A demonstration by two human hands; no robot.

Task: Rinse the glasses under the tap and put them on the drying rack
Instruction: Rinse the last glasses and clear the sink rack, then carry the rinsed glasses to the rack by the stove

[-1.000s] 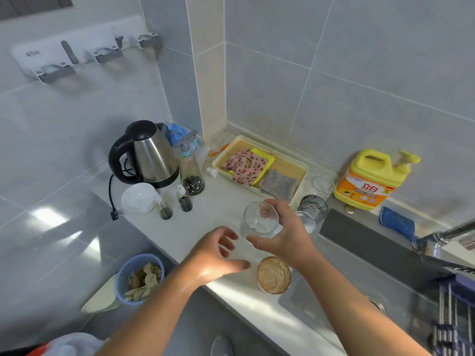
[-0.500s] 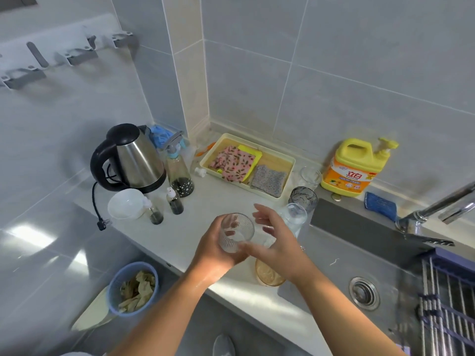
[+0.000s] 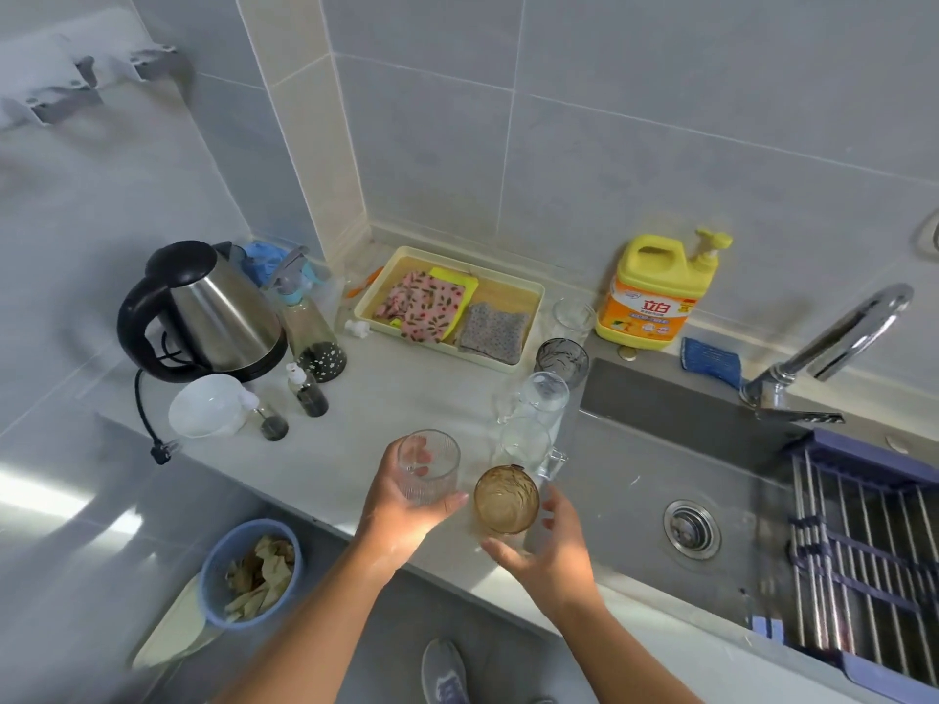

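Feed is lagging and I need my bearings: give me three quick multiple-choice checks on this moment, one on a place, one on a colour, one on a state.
1. Where is the drying rack?
A) on the floor
B) across the sink's right end
C) inside a cupboard

2. What colour is the glass beside the right hand?
A) amber
B) blue
C) green

3. The ribbed clear glass is:
A) lying in the sink
B) on the rack
C) held by the left hand

Answers:
1 B, its bars span the sink.
2 A, the amber glass is tinted brown.
3 C, fingers wrap it.
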